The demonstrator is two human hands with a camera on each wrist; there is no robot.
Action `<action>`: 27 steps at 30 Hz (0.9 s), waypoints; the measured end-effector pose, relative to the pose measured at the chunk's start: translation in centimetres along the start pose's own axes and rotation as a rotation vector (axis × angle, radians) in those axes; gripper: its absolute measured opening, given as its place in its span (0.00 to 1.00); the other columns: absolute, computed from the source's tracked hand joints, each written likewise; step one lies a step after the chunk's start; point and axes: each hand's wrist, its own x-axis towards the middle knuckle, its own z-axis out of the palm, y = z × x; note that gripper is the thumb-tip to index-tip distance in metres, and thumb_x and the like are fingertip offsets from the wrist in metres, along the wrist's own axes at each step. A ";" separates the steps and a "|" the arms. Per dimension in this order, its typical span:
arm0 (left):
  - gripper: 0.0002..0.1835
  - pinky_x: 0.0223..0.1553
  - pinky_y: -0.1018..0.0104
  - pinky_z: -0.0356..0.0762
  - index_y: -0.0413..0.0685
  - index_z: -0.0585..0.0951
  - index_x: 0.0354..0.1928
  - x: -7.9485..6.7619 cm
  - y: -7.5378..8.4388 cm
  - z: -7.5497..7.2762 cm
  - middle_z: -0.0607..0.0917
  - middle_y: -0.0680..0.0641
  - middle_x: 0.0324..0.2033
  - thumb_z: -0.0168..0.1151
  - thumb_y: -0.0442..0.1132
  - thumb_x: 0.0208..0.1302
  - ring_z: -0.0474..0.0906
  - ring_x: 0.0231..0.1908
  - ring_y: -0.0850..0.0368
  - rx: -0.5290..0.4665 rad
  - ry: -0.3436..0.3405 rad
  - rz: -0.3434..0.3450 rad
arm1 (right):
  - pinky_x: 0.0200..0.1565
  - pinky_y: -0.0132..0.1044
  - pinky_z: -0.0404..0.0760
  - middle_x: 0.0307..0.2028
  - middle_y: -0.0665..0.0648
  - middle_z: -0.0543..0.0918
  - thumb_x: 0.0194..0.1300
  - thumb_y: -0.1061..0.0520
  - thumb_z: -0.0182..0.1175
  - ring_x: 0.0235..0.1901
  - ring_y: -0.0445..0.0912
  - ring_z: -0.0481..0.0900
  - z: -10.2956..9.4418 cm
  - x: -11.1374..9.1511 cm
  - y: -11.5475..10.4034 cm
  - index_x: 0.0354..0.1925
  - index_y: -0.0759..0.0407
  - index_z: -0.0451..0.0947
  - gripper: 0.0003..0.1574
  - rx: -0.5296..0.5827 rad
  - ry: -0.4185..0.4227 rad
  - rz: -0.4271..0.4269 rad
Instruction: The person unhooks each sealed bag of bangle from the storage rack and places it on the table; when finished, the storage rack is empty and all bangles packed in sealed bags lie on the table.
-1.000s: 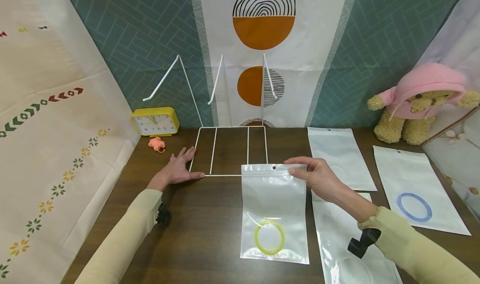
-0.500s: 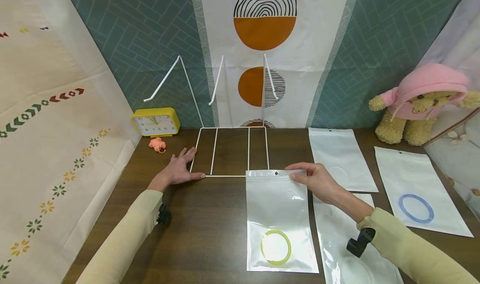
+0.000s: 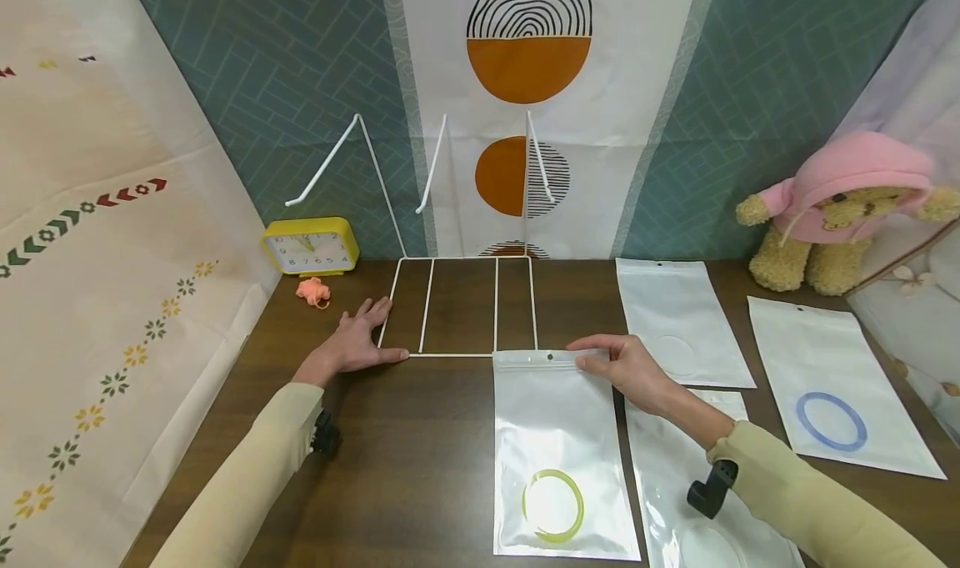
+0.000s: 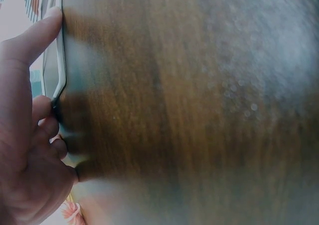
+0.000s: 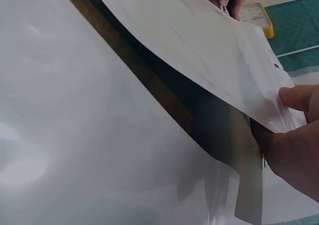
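Note:
In the head view my right hand (image 3: 626,372) pinches the top right corner of a white zip pouch (image 3: 562,418) between thumb and fingers. A yellow-green ring (image 3: 552,506) shows near the pouch's lower end. The right wrist view has the thumb (image 5: 296,96) on the pouch's zip strip, the pouch's near edge raised above another pouch. My left hand (image 3: 356,341) rests with spread fingers on the front left corner of a white wire rack (image 3: 450,355). Its thumb (image 4: 47,28) lies on the front wire in the left wrist view. Upright hooks (image 3: 431,163) rise at the rack's back.
More white pouches lie on the right: one at the back (image 3: 675,301), one with a blue ring (image 3: 821,343), one under my right forearm (image 3: 690,468). A yellow clock (image 3: 311,247) and a small coral-coloured figure (image 3: 313,293) stand left. A plush bear (image 3: 847,209) sits back right.
My right hand has drawn the pouch toward me and slightly right, and its top edge now sits by the rack's front wire. My left hand has stayed on the rack's corner.

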 end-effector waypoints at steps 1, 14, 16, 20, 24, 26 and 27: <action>0.58 0.65 0.26 0.35 0.35 0.52 0.77 0.0 0.0 0.0 0.51 0.35 0.76 0.68 0.64 0.58 0.39 0.74 0.31 0.001 0.002 0.000 | 0.47 0.33 0.78 0.54 0.64 0.82 0.65 0.63 0.67 0.57 0.57 0.75 0.0 0.1 0.1 0.51 0.66 0.84 0.16 -0.020 0.003 -0.013; 0.58 0.65 0.26 0.36 0.34 0.53 0.77 0.1 0.5 0.0 0.53 0.34 0.76 0.68 0.64 0.57 0.41 0.74 0.31 -0.003 0.013 0.004 | 0.22 0.35 0.62 0.44 0.60 0.87 0.61 0.66 0.69 0.20 0.38 0.62 0.2 0.5 0.5 0.45 0.62 0.88 0.13 -0.294 0.034 -0.184; 0.58 0.65 0.26 0.35 0.35 0.53 0.77 0.1 0.5 0.0 0.53 0.34 0.76 0.68 0.64 0.57 0.41 0.74 0.32 0.000 0.011 0.001 | 0.21 0.34 0.60 0.44 0.60 0.87 0.61 0.66 0.69 0.17 0.36 0.57 0.2 0.5 0.6 0.45 0.61 0.88 0.13 -0.313 0.031 -0.186; 0.58 0.65 0.26 0.35 0.34 0.53 0.77 0.1 0.6 -0.2 0.53 0.34 0.76 0.68 0.64 0.57 0.41 0.74 0.31 -0.004 0.015 0.002 | 0.22 0.34 0.62 0.45 0.61 0.87 0.61 0.66 0.68 0.17 0.36 0.58 0.2 0.6 0.8 0.46 0.61 0.88 0.13 -0.345 0.015 -0.169; 0.58 0.65 0.26 0.35 0.34 0.54 0.77 0.1 0.7 -0.2 0.53 0.34 0.76 0.68 0.64 0.57 0.41 0.74 0.31 -0.008 0.019 -0.001 | 0.33 0.36 0.76 0.46 0.61 0.87 0.62 0.66 0.67 0.33 0.46 0.82 0.2 0.7 0.8 0.47 0.61 0.87 0.14 -0.370 -0.009 -0.156; 0.58 0.65 0.26 0.36 0.34 0.54 0.77 0.1 0.6 -0.1 0.53 0.33 0.75 0.67 0.64 0.58 0.41 0.74 0.31 -0.003 0.018 -0.002 | 0.40 0.39 0.79 0.47 0.61 0.87 0.63 0.66 0.67 0.47 0.53 0.84 0.3 0.8 0.9 0.48 0.61 0.87 0.14 -0.381 -0.024 -0.158; 0.58 0.65 0.26 0.36 0.34 0.54 0.77 0.0 0.6 -0.1 0.53 0.33 0.75 0.67 0.64 0.58 0.41 0.74 0.31 -0.002 0.016 -0.002 | 0.41 0.40 0.79 0.47 0.61 0.87 0.63 0.66 0.66 0.49 0.55 0.83 0.3 0.8 0.9 0.48 0.61 0.87 0.15 -0.385 -0.030 -0.155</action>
